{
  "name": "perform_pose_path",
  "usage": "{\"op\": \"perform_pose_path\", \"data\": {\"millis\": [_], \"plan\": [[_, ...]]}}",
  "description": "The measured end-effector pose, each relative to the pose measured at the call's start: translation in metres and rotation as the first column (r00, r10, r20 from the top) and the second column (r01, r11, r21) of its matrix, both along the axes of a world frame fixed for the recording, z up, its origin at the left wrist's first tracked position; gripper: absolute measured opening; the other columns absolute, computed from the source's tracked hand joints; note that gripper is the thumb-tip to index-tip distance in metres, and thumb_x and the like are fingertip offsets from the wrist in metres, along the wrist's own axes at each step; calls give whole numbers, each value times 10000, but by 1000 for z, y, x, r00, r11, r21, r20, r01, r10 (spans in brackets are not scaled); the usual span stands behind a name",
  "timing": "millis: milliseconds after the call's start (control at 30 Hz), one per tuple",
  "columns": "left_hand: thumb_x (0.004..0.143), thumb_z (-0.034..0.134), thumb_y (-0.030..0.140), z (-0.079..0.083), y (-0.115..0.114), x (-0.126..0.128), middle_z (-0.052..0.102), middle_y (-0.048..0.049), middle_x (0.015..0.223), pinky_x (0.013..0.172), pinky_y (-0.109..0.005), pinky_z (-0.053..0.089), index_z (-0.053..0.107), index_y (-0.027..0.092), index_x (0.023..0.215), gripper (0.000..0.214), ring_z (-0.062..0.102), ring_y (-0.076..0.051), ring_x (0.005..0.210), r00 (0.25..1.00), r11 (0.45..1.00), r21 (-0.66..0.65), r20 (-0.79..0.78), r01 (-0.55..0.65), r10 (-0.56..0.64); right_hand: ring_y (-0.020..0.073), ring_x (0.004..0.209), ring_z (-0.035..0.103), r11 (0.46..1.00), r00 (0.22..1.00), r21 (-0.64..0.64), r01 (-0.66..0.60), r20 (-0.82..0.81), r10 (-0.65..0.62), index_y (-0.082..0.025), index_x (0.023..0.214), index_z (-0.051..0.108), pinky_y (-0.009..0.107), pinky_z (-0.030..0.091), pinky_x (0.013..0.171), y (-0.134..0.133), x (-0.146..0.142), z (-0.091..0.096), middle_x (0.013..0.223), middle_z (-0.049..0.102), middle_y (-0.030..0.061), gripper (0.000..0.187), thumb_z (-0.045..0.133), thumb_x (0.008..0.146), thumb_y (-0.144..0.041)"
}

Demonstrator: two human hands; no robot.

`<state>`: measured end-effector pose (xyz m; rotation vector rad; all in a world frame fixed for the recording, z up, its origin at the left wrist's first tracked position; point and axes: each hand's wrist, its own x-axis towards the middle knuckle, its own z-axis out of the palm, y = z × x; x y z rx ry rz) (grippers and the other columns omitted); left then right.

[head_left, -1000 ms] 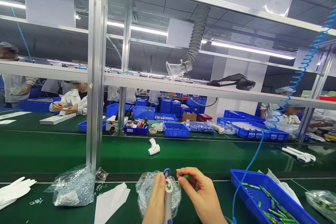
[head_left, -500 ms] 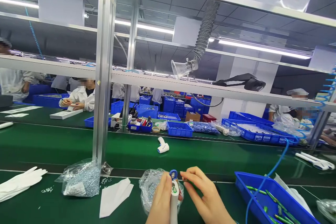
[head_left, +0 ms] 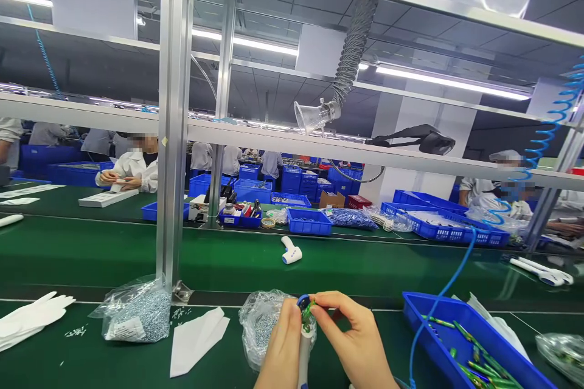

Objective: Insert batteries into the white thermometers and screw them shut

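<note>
Head view. At the near edge of the counter, we see the left hand with its grip wrapped round a white handset, which stands roughly upright, its open top toward the far side and a blue end piece above the opening. We find the right hand just to the right, its grip pinching a small green part between thumb and forefinger, close to the handset's opening; whether the two touch, we cannot tell. Partly behind the left hand lies an open clear bag of small grey pieces. To its left we note a folded white sheet, then a second clear bag, filled with similar pieces, at the foot of a metal post, and, at the far left of the near counter, white gloves. To the right of the hands stands a blue tray holding slender green pieces, with a blue hose running across it. Beyond, on a green belt, we see one white-and-blue device near the middle and a pair of white devices at the right. Far left, a co-worker sits behind a white box.
</note>
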<state>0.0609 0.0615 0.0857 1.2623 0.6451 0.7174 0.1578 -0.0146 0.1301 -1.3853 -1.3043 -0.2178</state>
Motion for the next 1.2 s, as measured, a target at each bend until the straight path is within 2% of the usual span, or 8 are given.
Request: {"op": "perform_pose_path", "data": {"millis": [100,200,367,467,567,700,867,1200], "plan": [[807,352,694,2,-2,2,454,-146,1367,1127,-344,174,489,138,1195,692,320,-255,1330,1000,990,138,-3,-12,12,153,714,660,1000,999,-9,-18,-37,18,-213,803,702,168,527,579,-1,-1,2,805,690,34,103,629,828,-280],[834,247,712,8,0,0,606,-108,1041,1044,-361,294,525,185,1012,621,544,-240,1027,991,945,305,25,119,-133,158,750,655,1000,1000,11,-24,18,24,-223,762,706,178,530,623,-2,-2,2,834,680,44,115,633,822,-288],[628,557,763,11,2,-4,564,-59,903,879,-373,385,453,184,1019,706,533,-230,856,975,887,419,12,194,-220,187,962,606,997,961,68,-35,-272,52,-242,870,675,226,524,762,-4,5,-7,1019,628,71,226,591,845,-450],[582,666,683,10,1,-3,551,-66,978,805,-343,400,428,190,1039,713,522,-235,891,966,885,412,38,218,-256,230,1117,525,977,788,56,-207,-581,201,-229,1032,606,332,463,917,0,5,-22,1148,577,97,430,534,830,-601],[574,694,652,9,1,-3,542,-45,952,777,-321,391,429,203,1028,692,512,-216,863,940,871,421,106,252,-324,244,1089,535,916,510,101,-389,-804,305,-217,1100,558,353,441,905,6,-4,-35,1156,573,101,594,534,762,-704],[532,758,585,5,3,-4,517,-28,916,719,-298,385,433,210,1051,718,488,-192,803,923,890,348,139,294,-359,211,949,594,845,292,134,-518,-901,321,-216,1153,529,283,441,810,9,-22,-43,1072,609,62,614,686,689,-586],[506,823,319,4,1,-8,486,18,811,638,-252,391,456,218,926,567,480,-157,741,943,926,241,94,290,-319,221,1018,577,804,54,248,-541,-943,328,-193,1144,565,300,391,956,5,-30,-46,1086,606,59,691,789,583,-529],[456,769,105,33,-11,-16,473,21,789,634,-255,392,446,203,763,456,474,-181,792,959,923,281,-178,265,-221,265,1065,553,660,-5,354,-662,-883,469,-255,1143,622,338,396,969,-3,-27,-34,1137,594,45,630,785,557,-422]]}}
